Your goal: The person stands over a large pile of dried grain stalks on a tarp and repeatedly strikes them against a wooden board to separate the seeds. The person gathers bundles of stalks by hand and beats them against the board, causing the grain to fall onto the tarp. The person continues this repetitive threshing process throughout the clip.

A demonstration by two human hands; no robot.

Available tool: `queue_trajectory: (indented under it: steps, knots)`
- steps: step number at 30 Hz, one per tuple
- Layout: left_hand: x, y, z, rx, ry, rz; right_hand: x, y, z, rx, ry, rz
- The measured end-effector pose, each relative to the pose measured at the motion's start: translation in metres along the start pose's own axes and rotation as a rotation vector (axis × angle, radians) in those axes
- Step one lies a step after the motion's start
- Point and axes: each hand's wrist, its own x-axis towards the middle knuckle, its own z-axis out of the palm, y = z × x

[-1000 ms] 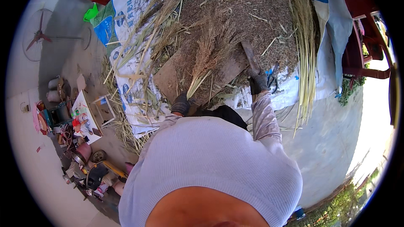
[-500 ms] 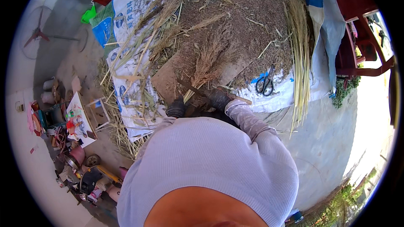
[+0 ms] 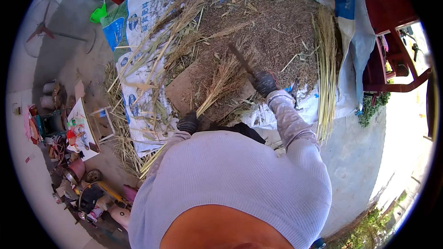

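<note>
My left hand (image 3: 188, 122), in a dark glove, is closed round the pale stalks of a bundle of seed-head grass (image 3: 219, 85), which looks like broomcorn. Its bushy heads point away from me over a brown flat board (image 3: 181, 87). In my gloved right hand (image 3: 264, 84) is the handle end of a long, dark, flat blade like a knife (image 3: 240, 57). The blade slants up and left, just beyond the seed heads. Dark scissors (image 3: 295, 91) lie beside my right wrist, mostly hidden by it.
A thick layer of loose brown seeds (image 3: 277, 23) covers the white and blue sacking (image 3: 138, 136). Long stalks (image 3: 326, 78) lie along the right, with more stripped stalks (image 3: 122, 129) at left. Red metal frames (image 3: 392, 80) border the far side. Clutter and a fan (image 3: 42, 30) stand left.
My right hand has swung forward and right with the blade, away from my left hand. My left hand shifted slightly left, still on the stalks. My right arm now covers most of the scissors.
</note>
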Motion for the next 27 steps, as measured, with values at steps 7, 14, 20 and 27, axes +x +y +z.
queue_trajectory:
  steps: [7, 14, 20, 27]
  knots:
    - [-0.012, 0.001, -0.015, -0.208, -0.113, -0.028, -0.047, -0.043, 0.148, 0.143, -0.134, -0.335]
    - [0.017, -0.04, 0.042, -0.339, 0.013, 0.181, 0.056, 0.042, 0.025, -0.008, 0.052, 0.264]
    - [0.008, -0.022, 0.036, -0.476, -0.029, 0.177, -0.007, -0.049, 0.015, 0.087, -0.117, -0.212]
    - [-0.001, -0.026, 0.025, -0.682, -0.317, -0.066, -0.015, -0.004, 0.113, 0.184, -0.111, -0.043]
